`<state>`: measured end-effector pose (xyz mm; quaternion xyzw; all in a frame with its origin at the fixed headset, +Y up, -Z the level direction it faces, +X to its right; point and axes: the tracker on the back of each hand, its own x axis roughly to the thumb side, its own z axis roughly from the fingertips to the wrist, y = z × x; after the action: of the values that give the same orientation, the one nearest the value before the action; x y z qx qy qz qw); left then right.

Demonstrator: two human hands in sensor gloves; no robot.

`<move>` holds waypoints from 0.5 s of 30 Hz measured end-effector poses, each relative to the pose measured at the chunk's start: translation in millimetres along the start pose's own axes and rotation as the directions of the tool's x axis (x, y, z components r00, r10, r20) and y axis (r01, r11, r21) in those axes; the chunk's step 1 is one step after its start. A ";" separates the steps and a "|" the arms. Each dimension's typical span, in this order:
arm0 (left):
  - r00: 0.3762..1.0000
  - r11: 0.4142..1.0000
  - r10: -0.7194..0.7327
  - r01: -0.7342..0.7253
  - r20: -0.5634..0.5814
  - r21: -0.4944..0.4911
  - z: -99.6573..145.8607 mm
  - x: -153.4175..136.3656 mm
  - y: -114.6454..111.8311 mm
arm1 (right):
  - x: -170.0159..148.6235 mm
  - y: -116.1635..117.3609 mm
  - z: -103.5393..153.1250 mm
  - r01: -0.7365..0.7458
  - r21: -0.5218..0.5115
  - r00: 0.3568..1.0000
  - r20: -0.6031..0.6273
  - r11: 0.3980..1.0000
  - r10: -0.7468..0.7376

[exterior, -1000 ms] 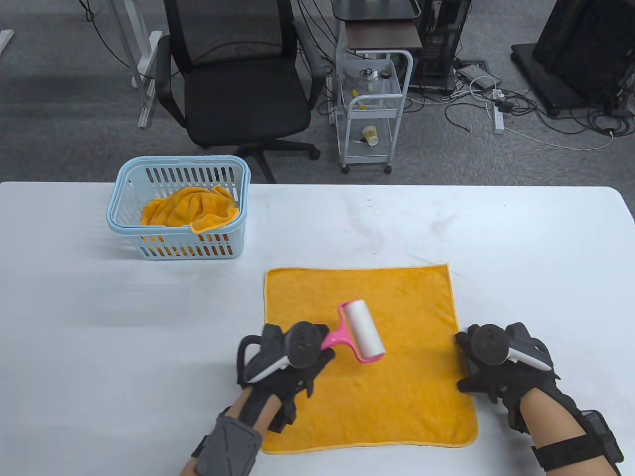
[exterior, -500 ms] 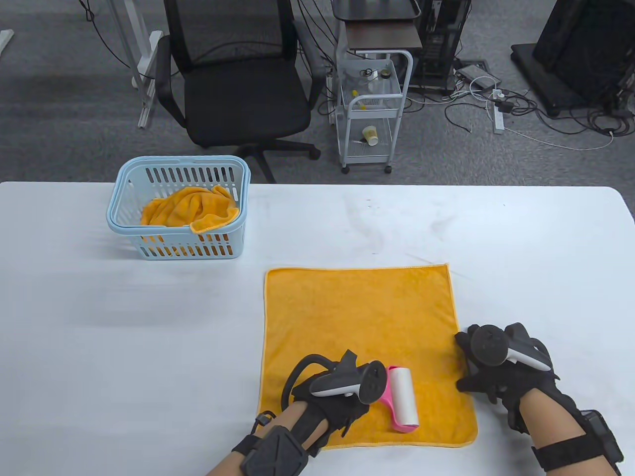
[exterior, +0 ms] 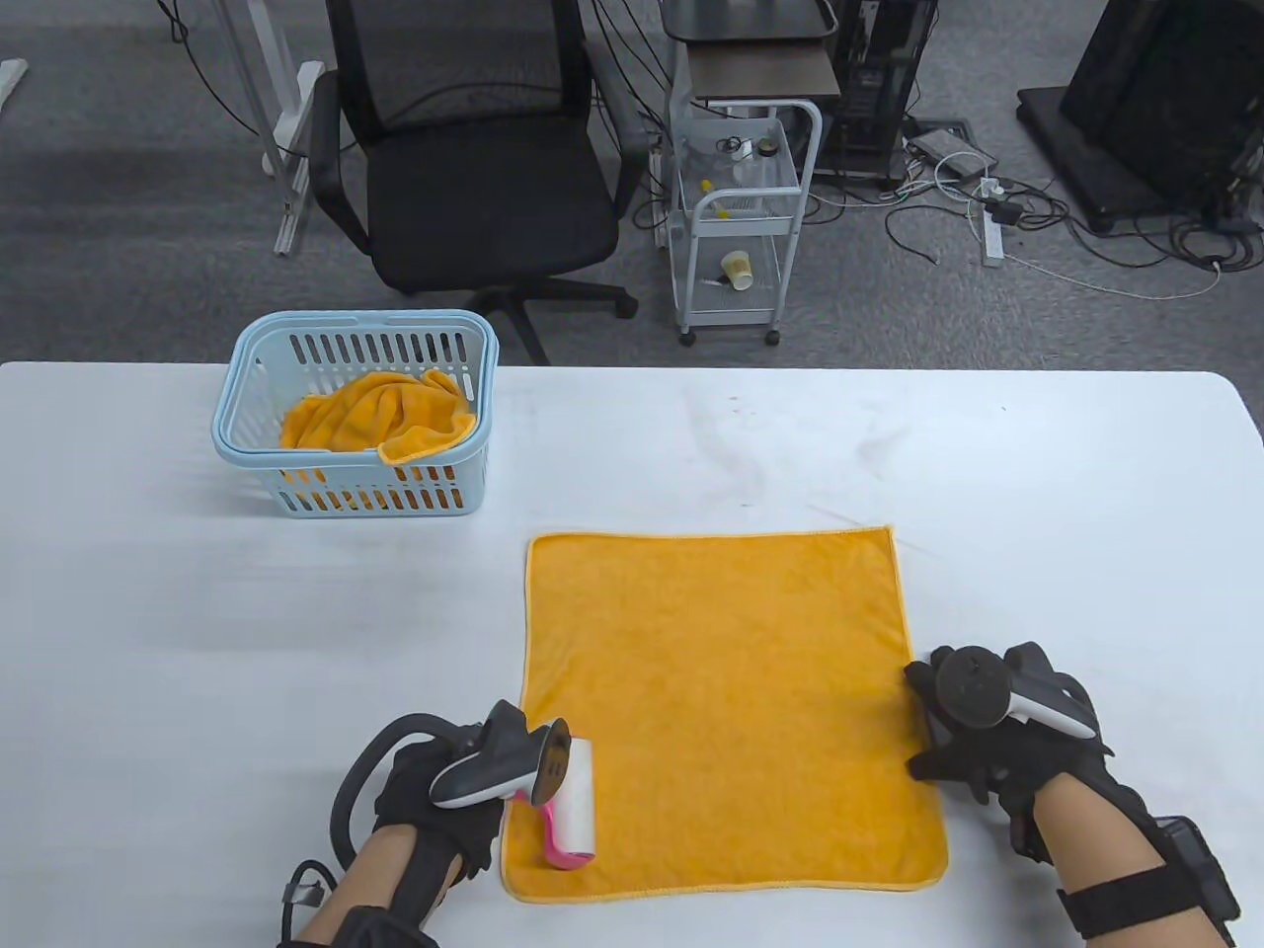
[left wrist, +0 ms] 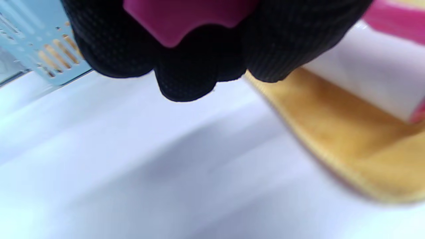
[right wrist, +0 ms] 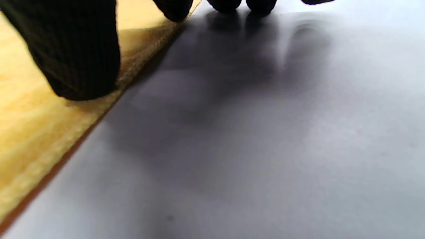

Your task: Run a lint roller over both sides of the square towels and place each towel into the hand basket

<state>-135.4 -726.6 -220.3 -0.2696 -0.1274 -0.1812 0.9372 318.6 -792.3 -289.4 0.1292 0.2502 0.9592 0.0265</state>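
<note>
An orange square towel [exterior: 726, 706] lies flat on the white table [exterior: 197, 642], front centre. My left hand [exterior: 444, 790] grips the pink handle of the lint roller [exterior: 571, 802], whose white roll rests on the towel's front left corner. In the left wrist view my fingers [left wrist: 186, 63] curl round the pink handle, with the lint roller's roll [left wrist: 368, 84] on the towel [left wrist: 365, 146]. My right hand [exterior: 987, 736] presses flat on the towel's right edge; the right wrist view shows the thumb [right wrist: 76, 49] on the towel [right wrist: 30, 116]. A light blue hand basket [exterior: 355, 410] at the back left holds a crumpled orange towel [exterior: 380, 420].
Beyond the table's far edge stand a black office chair [exterior: 474, 148] and a small white cart [exterior: 741, 217]. Cables lie on the floor at the back right.
My left hand has pulled the roller from the towel's middle toward me, then left to the front left corner. The right hand has stayed put.
</note>
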 end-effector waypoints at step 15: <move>0.978 0.977 0.088 -0.121 0.188 0.174 -94.7 91.9 54.1 | -0.7 0.4 -0.1 0.010 -0.001 1.000 -0.001 1.000 -0.010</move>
<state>-17.1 -761.0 -292.0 -0.2032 -0.2129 -0.0939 0.9511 319.2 -792.8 -289.5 0.1274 0.2506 0.9592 0.0312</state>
